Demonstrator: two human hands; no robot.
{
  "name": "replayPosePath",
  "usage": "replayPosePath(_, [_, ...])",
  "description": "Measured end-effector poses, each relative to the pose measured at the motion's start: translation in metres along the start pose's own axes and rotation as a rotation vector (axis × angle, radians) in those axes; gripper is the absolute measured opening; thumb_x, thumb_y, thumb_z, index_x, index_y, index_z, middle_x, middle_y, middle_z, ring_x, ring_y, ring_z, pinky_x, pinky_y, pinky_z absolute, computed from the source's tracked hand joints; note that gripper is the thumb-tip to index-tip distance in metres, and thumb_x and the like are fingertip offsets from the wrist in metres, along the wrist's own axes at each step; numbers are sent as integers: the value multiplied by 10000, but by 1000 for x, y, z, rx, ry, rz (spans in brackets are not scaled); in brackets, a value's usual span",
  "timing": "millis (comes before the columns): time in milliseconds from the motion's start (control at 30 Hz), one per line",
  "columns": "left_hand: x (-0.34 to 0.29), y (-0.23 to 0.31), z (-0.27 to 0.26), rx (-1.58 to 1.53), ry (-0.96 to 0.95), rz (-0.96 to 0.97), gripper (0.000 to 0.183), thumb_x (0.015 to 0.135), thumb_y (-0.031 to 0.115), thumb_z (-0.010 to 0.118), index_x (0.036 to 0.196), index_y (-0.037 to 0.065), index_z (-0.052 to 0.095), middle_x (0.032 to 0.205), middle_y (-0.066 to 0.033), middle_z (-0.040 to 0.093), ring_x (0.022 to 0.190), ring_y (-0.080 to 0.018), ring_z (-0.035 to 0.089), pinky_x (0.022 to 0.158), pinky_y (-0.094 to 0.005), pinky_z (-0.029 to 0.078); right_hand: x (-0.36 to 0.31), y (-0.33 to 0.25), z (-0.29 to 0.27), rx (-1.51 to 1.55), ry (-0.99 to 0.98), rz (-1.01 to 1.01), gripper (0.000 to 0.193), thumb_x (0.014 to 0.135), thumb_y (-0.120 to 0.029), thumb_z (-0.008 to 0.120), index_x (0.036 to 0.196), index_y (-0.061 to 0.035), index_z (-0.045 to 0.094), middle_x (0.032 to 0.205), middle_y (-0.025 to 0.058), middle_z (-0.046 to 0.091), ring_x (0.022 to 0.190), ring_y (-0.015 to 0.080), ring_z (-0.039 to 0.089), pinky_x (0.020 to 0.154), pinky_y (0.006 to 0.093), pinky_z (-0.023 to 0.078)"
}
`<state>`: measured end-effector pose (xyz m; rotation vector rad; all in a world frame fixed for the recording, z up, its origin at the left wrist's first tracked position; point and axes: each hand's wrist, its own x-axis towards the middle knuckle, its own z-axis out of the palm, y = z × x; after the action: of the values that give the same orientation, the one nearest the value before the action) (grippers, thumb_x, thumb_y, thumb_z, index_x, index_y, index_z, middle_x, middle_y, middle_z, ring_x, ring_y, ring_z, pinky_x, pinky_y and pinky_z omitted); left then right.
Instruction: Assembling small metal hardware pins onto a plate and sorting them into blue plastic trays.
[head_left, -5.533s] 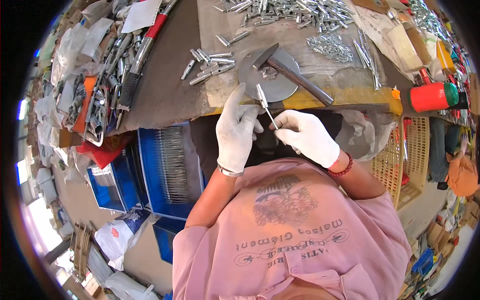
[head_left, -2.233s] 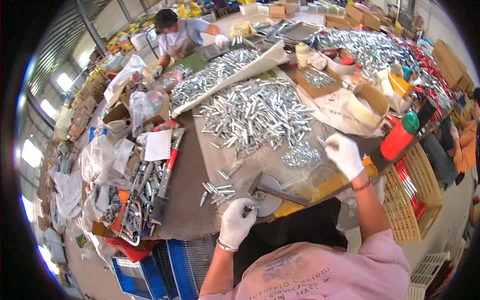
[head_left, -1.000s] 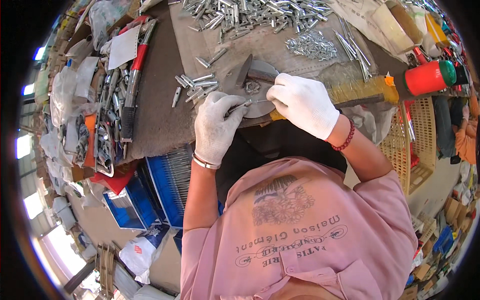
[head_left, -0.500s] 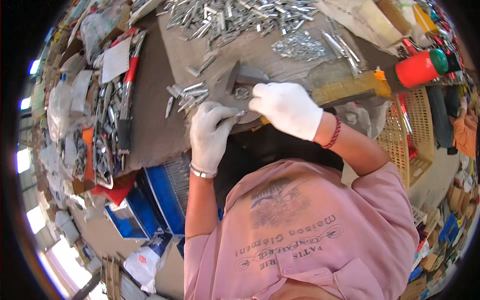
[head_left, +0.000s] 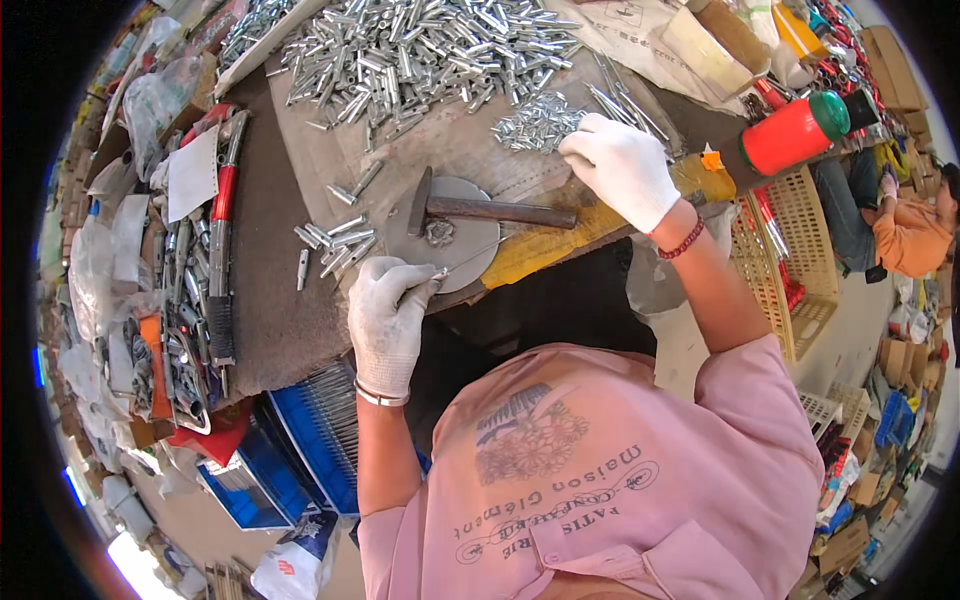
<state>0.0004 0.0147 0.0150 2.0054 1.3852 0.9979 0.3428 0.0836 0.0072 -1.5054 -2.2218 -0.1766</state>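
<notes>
My white-gloved left hand [head_left: 388, 318] pinches a small silvery metal piece [head_left: 438, 277] at the bench's front edge. A thin wire-like line [head_left: 478, 256] runs from near it over a round grey metal plate [head_left: 468, 272]; whether the two are joined, I cannot tell. My right hand [head_left: 625, 172], also gloved, is at the edge of a heap of tiny metal parts [head_left: 535, 122], its fingers bent together and their tips partly hidden. Between the hands a hammer [head_left: 500, 211] lies with its head over the plate. Several metal tubes [head_left: 342, 240] lie left of the plate.
A big pile of metal tubes [head_left: 420, 60] covers the far bench. Yellow tape [head_left: 540, 250] wraps the front edge. At right are a red jar [head_left: 790, 137] and a plastic crate [head_left: 815, 250]; tools [head_left: 185, 280] crowd the left. Another person [head_left: 905, 230] is at far right.
My right hand has left the spot beside my left hand and moved right to the tiny parts, uncovering the hammer handle. The left hand keeps its pinch. The whole view has shifted a little.
</notes>
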Motion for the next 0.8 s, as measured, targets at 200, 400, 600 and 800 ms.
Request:
replayPosePath(200, [0,-2,3,3,13,-4,146,782,-1,838,901,58,778,883,-122,678,854,-321,686,751,-398,534,13,-1,10,-58,-91,2,33,877,-145,731,900,-143,707,911,41,678,814,283,715,696,402,579])
replayPosePath(400, [-2,-4,6,0,44,-2,113,810,43,822,901,97,783,889,-109,678,861,-320,681,751,-404,537,10,-93,-19,666,-142,103,108,921,-42,728,1028,-32,727,871,54,700,720,100,661,685,272,551])
replayPosePath(600, [-5,-8,6,15,36,-12,133,785,58,812,901,108,768,897,-101,664,872,-330,674,766,-425,536,5,-138,15,722,-12,-114,112,863,24,741,951,-37,709,1002,109,694,898,290,697,795,362,565])
replayPosePath(800, [-6,-7,5,34,33,-24,108,788,74,802,880,106,756,904,-91,650,886,-335,661,778,-438,525,6,-141,24,675,-62,-141,118,834,6,743,932,-44,700,1045,106,687,986,332,680,884,421,553])
